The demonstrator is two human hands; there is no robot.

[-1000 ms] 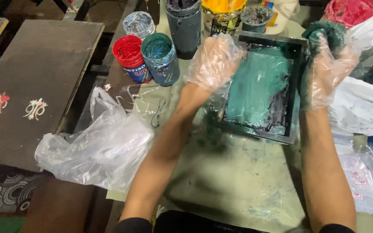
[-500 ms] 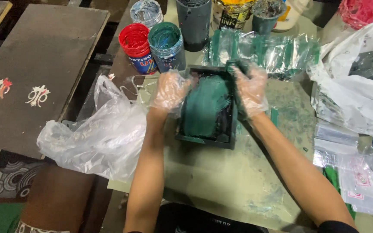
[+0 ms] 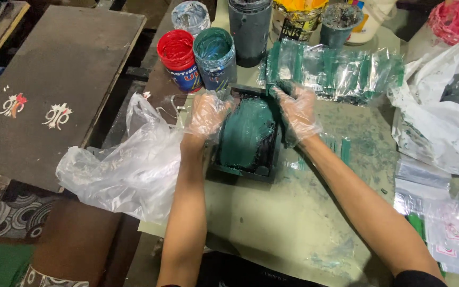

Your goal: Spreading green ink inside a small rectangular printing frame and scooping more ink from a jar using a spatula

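Note:
A small black frame (image 3: 220, 169) smeared thick with teal-green ink lies on the stained worktop (image 3: 293, 223). Both my hands wear loose clear plastic gloves. My left hand (image 3: 207, 113) grips the frame's left edge near the top. My right hand (image 3: 297, 112) holds the right edge and upper right corner, its fingers closed on the rim. The frame sits between my forearms, and its top edge is partly hidden by my fingers.
Open ink tubs stand behind the frame: red (image 3: 176, 53), teal (image 3: 214, 49), dark grey (image 3: 249, 24). A clear plastic sheet with green streaks (image 3: 341, 66) lies at back right. A crumpled plastic bag (image 3: 126, 167) lies left, white bags (image 3: 442, 130) right, and a dark board (image 3: 54, 90) far left.
The view has shifted so the frame and my hands now sit in the middle instead of at the right. My hands moved from the frame's top corners to its two sides.

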